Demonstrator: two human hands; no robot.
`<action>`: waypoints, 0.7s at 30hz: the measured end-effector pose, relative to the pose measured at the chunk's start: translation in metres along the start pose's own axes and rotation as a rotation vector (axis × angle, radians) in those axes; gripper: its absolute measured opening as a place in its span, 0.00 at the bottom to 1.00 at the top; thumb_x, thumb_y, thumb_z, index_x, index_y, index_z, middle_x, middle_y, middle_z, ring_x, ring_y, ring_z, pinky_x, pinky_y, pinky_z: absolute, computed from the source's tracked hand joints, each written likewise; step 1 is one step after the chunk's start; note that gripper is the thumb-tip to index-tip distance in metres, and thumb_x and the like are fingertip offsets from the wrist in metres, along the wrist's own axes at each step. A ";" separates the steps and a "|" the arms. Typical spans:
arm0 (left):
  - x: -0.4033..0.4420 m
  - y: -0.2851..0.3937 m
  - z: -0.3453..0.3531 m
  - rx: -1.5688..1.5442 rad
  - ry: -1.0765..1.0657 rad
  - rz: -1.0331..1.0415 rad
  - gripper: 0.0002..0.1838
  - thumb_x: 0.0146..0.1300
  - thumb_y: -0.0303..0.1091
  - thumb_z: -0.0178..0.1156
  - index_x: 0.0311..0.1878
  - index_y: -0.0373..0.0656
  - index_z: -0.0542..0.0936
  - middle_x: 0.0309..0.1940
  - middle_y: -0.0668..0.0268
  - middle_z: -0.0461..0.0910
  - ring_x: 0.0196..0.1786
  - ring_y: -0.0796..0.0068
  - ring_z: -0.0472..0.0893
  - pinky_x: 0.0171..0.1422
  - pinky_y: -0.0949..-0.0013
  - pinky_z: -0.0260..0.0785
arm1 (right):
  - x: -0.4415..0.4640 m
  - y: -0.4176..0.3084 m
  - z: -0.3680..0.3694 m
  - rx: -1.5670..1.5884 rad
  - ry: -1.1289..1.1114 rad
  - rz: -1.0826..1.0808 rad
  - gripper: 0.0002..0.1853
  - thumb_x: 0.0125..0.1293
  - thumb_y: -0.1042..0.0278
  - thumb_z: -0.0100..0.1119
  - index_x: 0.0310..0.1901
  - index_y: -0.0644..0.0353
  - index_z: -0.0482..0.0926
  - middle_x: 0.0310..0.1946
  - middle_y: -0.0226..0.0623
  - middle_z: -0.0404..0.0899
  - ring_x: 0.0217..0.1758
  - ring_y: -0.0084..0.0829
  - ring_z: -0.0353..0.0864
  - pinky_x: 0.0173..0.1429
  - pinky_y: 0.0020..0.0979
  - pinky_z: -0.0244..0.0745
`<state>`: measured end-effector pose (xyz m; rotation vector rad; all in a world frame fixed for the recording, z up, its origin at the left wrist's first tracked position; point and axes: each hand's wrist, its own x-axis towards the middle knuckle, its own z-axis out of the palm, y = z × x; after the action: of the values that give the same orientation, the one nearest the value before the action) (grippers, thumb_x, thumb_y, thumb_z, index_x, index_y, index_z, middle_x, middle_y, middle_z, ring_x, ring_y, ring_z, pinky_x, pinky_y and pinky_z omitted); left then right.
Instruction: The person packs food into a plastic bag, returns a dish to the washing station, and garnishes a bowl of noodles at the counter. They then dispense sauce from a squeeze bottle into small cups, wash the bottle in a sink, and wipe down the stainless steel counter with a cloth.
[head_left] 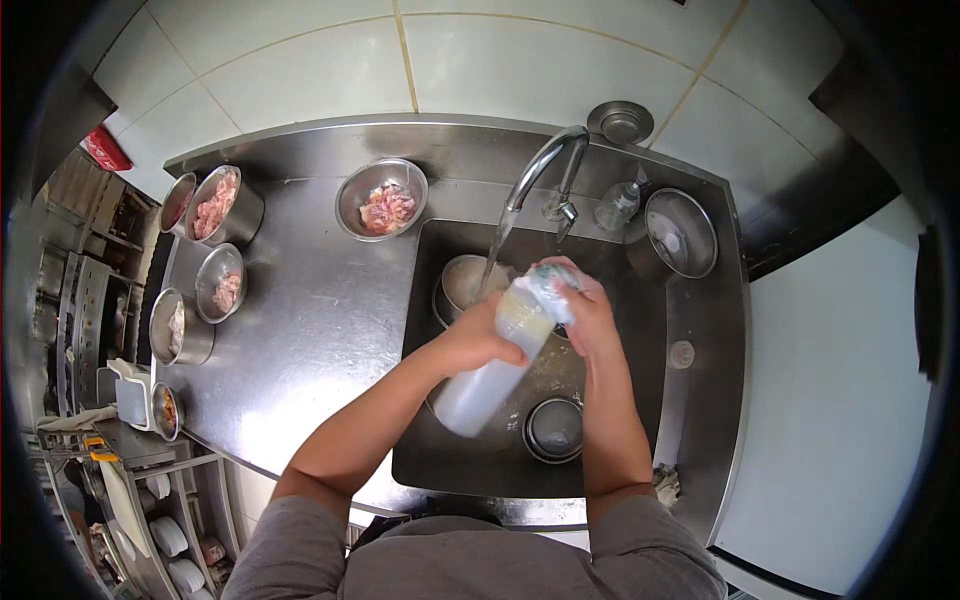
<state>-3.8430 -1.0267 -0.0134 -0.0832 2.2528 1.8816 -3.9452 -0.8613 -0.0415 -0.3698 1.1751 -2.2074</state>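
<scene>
My left hand (480, 338) is wrapped round a long translucent plastic container (487, 385), held tilted over the sink (630, 400). At the container's upper end, my right hand (588, 312) grips a soapy scrubbing cloth or sponge (550, 287) and presses it against the container. Water runs from the curved faucet (548, 158) just behind my left hand. Beneath the stream, partly hidden by my hands, metal bowls (464, 280) sit in the sink. Another round metal container (553, 430) stands lower in the sink.
A metal bowl of raw meat (388, 203) stands on the steel counter (310, 290). Several metal pots with meat (214, 205) line its left end. Right of the faucet are a clear bottle (618, 205) and a metal pot (680, 233). A white surface (840, 400) lies at the right.
</scene>
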 end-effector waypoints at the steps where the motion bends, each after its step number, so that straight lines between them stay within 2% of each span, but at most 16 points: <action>1: 0.004 0.014 -0.002 0.422 -0.030 -0.205 0.46 0.42 0.33 0.71 0.66 0.34 0.61 0.50 0.46 0.76 0.50 0.49 0.81 0.56 0.60 0.74 | 0.002 0.008 -0.003 -0.469 0.134 0.015 0.19 0.64 0.64 0.60 0.49 0.73 0.77 0.51 0.48 0.78 0.56 0.43 0.77 0.64 0.36 0.68; 2: 0.007 0.010 0.007 0.418 -0.029 -0.204 0.46 0.42 0.33 0.71 0.66 0.34 0.61 0.50 0.46 0.76 0.50 0.49 0.81 0.56 0.60 0.74 | 0.003 0.015 -0.004 -0.939 0.267 0.027 0.17 0.64 0.65 0.59 0.46 0.73 0.79 0.48 0.52 0.79 0.54 0.47 0.78 0.62 0.37 0.69; 3: 0.012 0.000 0.018 0.639 0.015 -0.205 0.45 0.42 0.32 0.71 0.66 0.34 0.60 0.50 0.45 0.76 0.52 0.47 0.79 0.57 0.57 0.73 | 0.003 0.024 0.005 -1.313 0.414 -0.057 0.15 0.65 0.63 0.59 0.39 0.72 0.80 0.41 0.56 0.79 0.50 0.53 0.77 0.58 0.40 0.70; 4: 0.016 -0.009 0.025 0.861 0.063 -0.206 0.45 0.42 0.30 0.71 0.65 0.34 0.60 0.50 0.44 0.75 0.54 0.45 0.78 0.58 0.54 0.72 | 0.002 0.027 0.002 -1.313 0.414 -0.060 0.15 0.65 0.63 0.59 0.39 0.72 0.80 0.41 0.56 0.79 0.50 0.53 0.77 0.58 0.40 0.70; 6: 0.023 -0.012 0.024 0.890 0.098 -0.143 0.47 0.42 0.29 0.72 0.66 0.33 0.59 0.52 0.45 0.74 0.55 0.44 0.77 0.59 0.53 0.72 | 0.007 0.027 0.005 -1.437 0.511 -0.310 0.18 0.66 0.59 0.59 0.35 0.71 0.80 0.39 0.54 0.79 0.47 0.55 0.77 0.57 0.42 0.70; 7: 0.028 -0.015 0.021 0.778 0.191 -0.021 0.47 0.41 0.28 0.72 0.66 0.36 0.59 0.52 0.46 0.75 0.56 0.45 0.77 0.59 0.54 0.72 | 0.008 0.017 0.000 -1.389 0.474 -0.421 0.16 0.65 0.61 0.60 0.38 0.71 0.78 0.39 0.54 0.77 0.46 0.54 0.76 0.56 0.42 0.70; 9: 0.043 -0.024 0.011 0.663 0.283 0.106 0.47 0.41 0.27 0.72 0.67 0.38 0.59 0.53 0.46 0.75 0.56 0.45 0.77 0.59 0.55 0.72 | 0.021 -0.012 -0.021 -1.432 0.819 -0.697 0.12 0.64 0.72 0.61 0.45 0.72 0.75 0.43 0.56 0.76 0.47 0.52 0.76 0.56 0.42 0.70; 10: 0.049 -0.038 0.004 0.479 0.302 0.062 0.48 0.41 0.27 0.73 0.68 0.41 0.60 0.53 0.49 0.75 0.57 0.50 0.77 0.61 0.56 0.71 | 0.030 -0.037 -0.046 -1.380 0.930 -0.894 0.13 0.67 0.68 0.58 0.45 0.72 0.75 0.43 0.55 0.76 0.48 0.52 0.76 0.56 0.42 0.70; 11: 0.055 -0.050 -0.002 0.294 0.320 0.018 0.48 0.41 0.27 0.73 0.68 0.44 0.60 0.54 0.51 0.76 0.58 0.55 0.77 0.63 0.57 0.70 | 0.025 -0.085 -0.050 -1.391 0.967 -0.505 0.15 0.69 0.65 0.56 0.46 0.71 0.76 0.46 0.55 0.76 0.52 0.52 0.75 0.57 0.43 0.69; 12: 0.059 -0.057 -0.010 0.292 0.324 0.017 0.48 0.41 0.27 0.73 0.68 0.44 0.60 0.54 0.51 0.76 0.58 0.55 0.77 0.63 0.57 0.70 | 0.032 -0.106 -0.071 -1.709 1.031 -0.392 0.18 0.68 0.61 0.57 0.49 0.70 0.76 0.49 0.54 0.76 0.55 0.53 0.74 0.58 0.44 0.69; 13: 0.063 -0.064 -0.018 -0.006 0.246 -0.066 0.47 0.39 0.25 0.73 0.67 0.44 0.62 0.53 0.53 0.76 0.56 0.55 0.77 0.61 0.56 0.71 | 0.038 -0.105 -0.089 -1.841 1.073 -0.537 0.18 0.65 0.64 0.60 0.52 0.67 0.77 0.50 0.54 0.77 0.56 0.53 0.74 0.60 0.47 0.68; 14: 0.063 -0.067 -0.024 -0.302 0.164 -0.148 0.46 0.37 0.23 0.72 0.65 0.45 0.63 0.52 0.55 0.76 0.55 0.55 0.78 0.60 0.56 0.71 | 0.042 -0.092 -0.096 -1.841 1.074 -0.535 0.18 0.65 0.64 0.60 0.52 0.67 0.77 0.50 0.54 0.77 0.56 0.53 0.74 0.60 0.47 0.68; 16: 0.061 -0.063 -0.037 -0.452 0.133 -0.153 0.43 0.37 0.21 0.70 0.63 0.43 0.66 0.51 0.59 0.76 0.53 0.58 0.78 0.59 0.54 0.71 | 0.061 -0.065 -0.102 -1.792 0.823 -0.689 0.19 0.63 0.66 0.62 0.53 0.64 0.77 0.50 0.52 0.78 0.53 0.50 0.78 0.59 0.47 0.71; 18: 0.061 -0.080 -0.047 -0.744 -0.107 -0.231 0.40 0.37 0.23 0.66 0.62 0.43 0.70 0.52 0.59 0.78 0.54 0.59 0.79 0.63 0.55 0.68 | 0.075 -0.009 -0.074 -1.131 0.424 -0.335 0.16 0.62 0.73 0.62 0.52 0.63 0.78 0.47 0.45 0.81 0.48 0.40 0.82 0.53 0.40 0.77; 19: 0.061 -0.092 -0.050 -0.744 -0.099 -0.233 0.40 0.37 0.23 0.66 0.62 0.43 0.70 0.52 0.59 0.78 0.54 0.59 0.79 0.63 0.55 0.68 | 0.069 0.000 -0.031 -0.619 0.228 -0.156 0.15 0.62 0.83 0.59 0.50 0.65 0.79 0.43 0.37 0.82 0.40 0.26 0.82 0.45 0.26 0.80; 21: 0.058 -0.113 -0.056 -0.930 -0.311 -0.275 0.40 0.34 0.28 0.65 0.61 0.39 0.72 0.51 0.56 0.79 0.53 0.56 0.80 0.64 0.52 0.68 | 0.077 0.035 -0.001 -0.504 0.027 -0.079 0.09 0.63 0.84 0.58 0.45 0.68 0.81 0.33 0.38 0.83 0.31 0.25 0.81 0.37 0.25 0.77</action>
<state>-3.8866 -1.0979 -0.1244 -0.2034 0.9780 2.3843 -3.9927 -0.9238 -0.0735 -0.5986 1.7565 -1.9605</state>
